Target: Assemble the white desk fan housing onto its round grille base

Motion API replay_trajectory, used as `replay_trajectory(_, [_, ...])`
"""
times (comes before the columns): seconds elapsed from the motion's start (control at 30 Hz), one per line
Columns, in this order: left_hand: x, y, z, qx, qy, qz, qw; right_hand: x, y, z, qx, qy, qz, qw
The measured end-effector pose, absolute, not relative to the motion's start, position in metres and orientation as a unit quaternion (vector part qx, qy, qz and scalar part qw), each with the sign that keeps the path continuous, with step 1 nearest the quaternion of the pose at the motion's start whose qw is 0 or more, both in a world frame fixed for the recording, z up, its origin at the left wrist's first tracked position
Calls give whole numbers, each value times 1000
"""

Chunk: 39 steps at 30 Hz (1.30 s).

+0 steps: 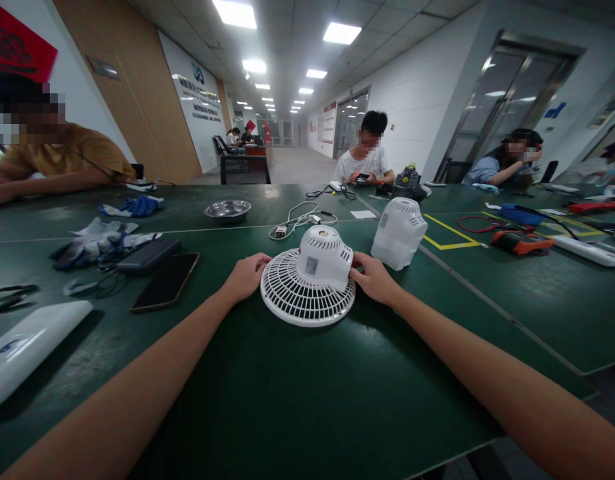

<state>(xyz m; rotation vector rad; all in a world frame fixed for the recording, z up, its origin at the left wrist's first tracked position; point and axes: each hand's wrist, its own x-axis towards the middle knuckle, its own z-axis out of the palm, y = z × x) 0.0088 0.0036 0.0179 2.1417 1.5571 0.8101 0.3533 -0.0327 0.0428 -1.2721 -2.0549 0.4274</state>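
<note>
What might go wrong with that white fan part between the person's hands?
The fan grille lies on the green table beneath the motor housing; uneven pressure from the left hand and right hand might slide or tip it.

A separate white plastic housing stands close to the right hand, so a sideways swing could knock it over.

The white corded plug behind the grille might get bumped if the fan were pushed back.

There is one white fan (315, 265) (and one metal bowl (228, 211))
</note>
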Motion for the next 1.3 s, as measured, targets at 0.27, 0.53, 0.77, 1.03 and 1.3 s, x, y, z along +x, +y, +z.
replay_trajectory(0.27, [9,3,18,758,559,281,186,354,-33,44,-486,-789,164,338])
replay_trajectory(0.53, [11,1,20,758,559,282,184,353,-33,43,-491,-793,153,328])
replay_trajectory(0.77, [11,3,20,769,556,270,161,352,-32,41,-486,-791,157,337])
replay_trajectory(1.03, [12,0,21,765,559,268,172,352,-32,42,-483,-795,151,335])
replay_trajectory(1.3, [12,0,22,765,559,268,172,357,-37,44,-486,-707,159,489])
